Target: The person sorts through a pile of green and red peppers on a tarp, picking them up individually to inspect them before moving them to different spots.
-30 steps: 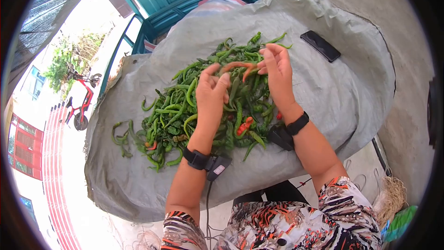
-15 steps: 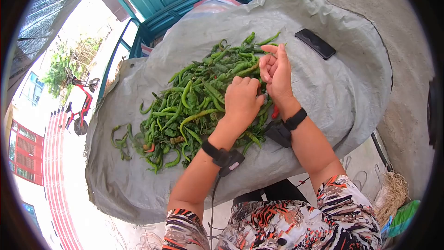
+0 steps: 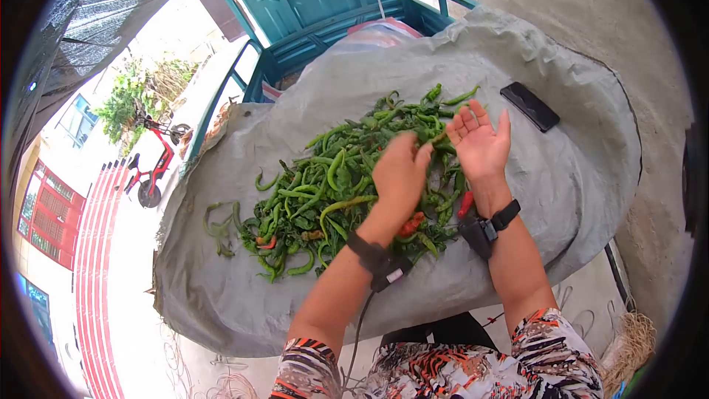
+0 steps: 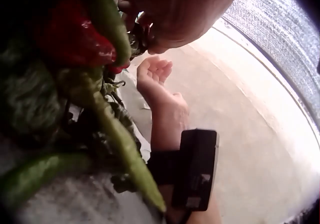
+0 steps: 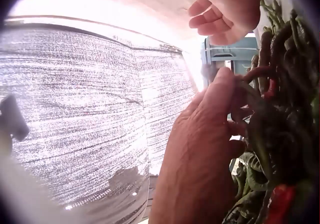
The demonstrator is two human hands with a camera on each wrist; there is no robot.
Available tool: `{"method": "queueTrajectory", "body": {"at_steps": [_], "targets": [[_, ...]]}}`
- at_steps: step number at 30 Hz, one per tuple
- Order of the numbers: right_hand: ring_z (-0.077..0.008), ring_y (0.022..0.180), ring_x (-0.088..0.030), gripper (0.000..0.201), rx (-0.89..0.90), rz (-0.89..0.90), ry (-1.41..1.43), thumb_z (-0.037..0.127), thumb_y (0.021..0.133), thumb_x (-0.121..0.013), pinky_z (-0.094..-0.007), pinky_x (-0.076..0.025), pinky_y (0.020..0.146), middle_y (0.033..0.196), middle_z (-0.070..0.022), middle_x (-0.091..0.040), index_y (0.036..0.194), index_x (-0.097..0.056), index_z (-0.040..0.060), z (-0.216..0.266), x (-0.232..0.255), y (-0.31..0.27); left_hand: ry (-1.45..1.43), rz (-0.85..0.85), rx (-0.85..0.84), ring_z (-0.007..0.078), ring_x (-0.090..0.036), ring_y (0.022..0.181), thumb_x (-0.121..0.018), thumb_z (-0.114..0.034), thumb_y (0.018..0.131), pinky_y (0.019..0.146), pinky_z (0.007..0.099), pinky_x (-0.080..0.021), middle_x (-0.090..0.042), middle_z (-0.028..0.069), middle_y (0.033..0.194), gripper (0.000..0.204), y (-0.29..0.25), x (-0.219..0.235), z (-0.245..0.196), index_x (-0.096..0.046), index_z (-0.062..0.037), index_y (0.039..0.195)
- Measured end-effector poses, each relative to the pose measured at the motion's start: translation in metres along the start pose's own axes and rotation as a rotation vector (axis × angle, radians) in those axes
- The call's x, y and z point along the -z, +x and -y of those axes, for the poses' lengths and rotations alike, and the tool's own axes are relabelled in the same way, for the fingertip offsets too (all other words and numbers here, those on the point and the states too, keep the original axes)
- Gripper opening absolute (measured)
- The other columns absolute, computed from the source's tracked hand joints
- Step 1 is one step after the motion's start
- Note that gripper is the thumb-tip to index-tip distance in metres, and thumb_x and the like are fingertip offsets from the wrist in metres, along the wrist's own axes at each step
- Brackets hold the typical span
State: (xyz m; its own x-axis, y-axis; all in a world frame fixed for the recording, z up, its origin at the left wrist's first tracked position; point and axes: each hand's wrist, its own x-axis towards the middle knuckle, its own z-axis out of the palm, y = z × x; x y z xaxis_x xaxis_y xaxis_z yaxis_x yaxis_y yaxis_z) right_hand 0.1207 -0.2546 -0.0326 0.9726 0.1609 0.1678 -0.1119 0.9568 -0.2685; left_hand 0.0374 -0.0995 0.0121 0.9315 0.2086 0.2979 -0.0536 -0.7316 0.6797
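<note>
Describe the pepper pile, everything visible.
The pepper pile is a loose heap of long, thin, curved green peppers, a few red ones mixed in near the wrists. It lies on a grey tarp, with stragglers off its left edge. The left hand reaches into it; the right hand hovers palm-up at its right side.

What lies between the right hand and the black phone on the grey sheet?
Only bare grey sheet lies between the right hand and the black phone, as the head view shows.

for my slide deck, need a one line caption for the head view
Left hand reaches into a pile of green chili peppers on a grey tarp; right hand open, palm up.
</note>
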Motion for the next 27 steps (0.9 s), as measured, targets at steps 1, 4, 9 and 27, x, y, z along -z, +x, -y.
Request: {"method": "queueTrajectory", "body": {"at_steps": [1, 4, 9, 27], "targets": [[-0.0247, 0.097, -0.062, 0.063, 0.021, -0.049, -0.023, 0.062, 0.098, -0.042, -0.0446, -0.049, 0.093, 0.105, -0.0106, -0.066, 0.117, -0.060, 0.0047, 0.001, -0.005, 0.000, -0.043, -0.152, -0.062, 0.0328, -0.062, 0.096, -0.074, -0.031, 0.085, 0.076, 0.0426, -0.050, -0.062, 0.0134, 0.100, 0.047, 0.000, 0.000, 0.003, -0.062, -0.0032, 0.120], [-0.0230, 0.098, -0.060, 0.061, 0.060, -0.082, -0.056, 0.062, 0.097, -0.044, -0.0439, -0.046, 0.094, 0.107, -0.0093, -0.065, 0.115, -0.061, 0.0060, 0.007, -0.005, 0.000, 0.148, -0.321, -0.112, 0.0306, -0.062, 0.092, -0.077, -0.027, 0.083, 0.076, 0.0408, -0.052, -0.054, 0.0171, 0.113, 0.056, -0.007, 0.010, -0.013, -0.055, -0.0075, 0.131], [-0.0225, 0.083, -0.061, 0.054, 0.001, 0.042, 0.059, 0.057, 0.097, -0.048, -0.0414, -0.050, 0.079, 0.095, -0.0080, -0.066, 0.113, -0.062, 0.0070, 0.018, 0.002, 0.004, 0.212, -0.031, -0.589, 0.0265, -0.060, 0.091, -0.078, -0.018, 0.077, 0.077, 0.0398, -0.052, -0.059, 0.0120, 0.099, 0.046, -0.032, 0.006, -0.015, -0.062, -0.0141, 0.121], [-0.0212, 0.077, -0.058, 0.039, -0.037, 0.115, 0.112, 0.041, 0.096, -0.053, -0.0389, -0.049, 0.076, 0.092, -0.0081, -0.065, 0.111, -0.064, 0.0061, 0.021, -0.002, 0.004, 0.416, 0.440, -0.735, 0.0321, -0.054, 0.096, -0.073, -0.027, 0.071, 0.072, 0.0416, -0.046, -0.055, 0.0134, 0.095, 0.044, -0.054, -0.045, -0.013, -0.063, -0.0150, 0.112]]}}
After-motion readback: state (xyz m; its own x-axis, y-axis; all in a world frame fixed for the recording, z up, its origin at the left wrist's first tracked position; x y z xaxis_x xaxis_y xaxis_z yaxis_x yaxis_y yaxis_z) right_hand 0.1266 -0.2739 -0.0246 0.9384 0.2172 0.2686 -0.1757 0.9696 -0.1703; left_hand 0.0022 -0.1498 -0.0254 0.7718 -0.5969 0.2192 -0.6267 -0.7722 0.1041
